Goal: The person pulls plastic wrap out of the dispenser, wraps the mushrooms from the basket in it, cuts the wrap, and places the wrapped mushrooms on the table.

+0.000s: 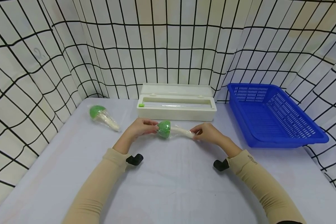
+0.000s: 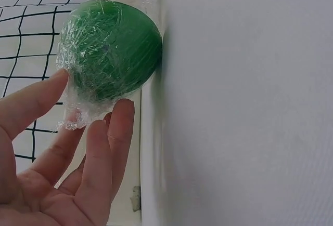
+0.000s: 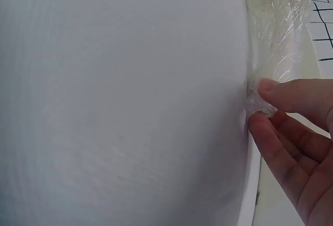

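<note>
On the white table, before a cling film dispenser [image 1: 176,112], lies a film-wrapped thing with a green domed head [image 1: 164,129] and a pale tapering handle [image 1: 182,132]. My left hand [image 1: 141,128] holds the green end; its thumb and fingertips [image 2: 123,113] stand around the gathered film under the dome [image 2: 114,49]. At the other end my right hand [image 1: 208,133] pinches the film tail [image 3: 260,105] between thumb and fingers, close over the table. A similar wrapped thing, with a green head [image 1: 97,111] and pale handle [image 1: 108,120], lies to the left.
A blue plastic basket [image 1: 280,141] stands at the right. Black wire mesh [image 1: 173,49] walls the table at the back and sides. The dispenser's lid [image 1: 177,90] is raised, with film visible in its slot. Black wrist cameras [image 1: 135,159] sit below both hands.
</note>
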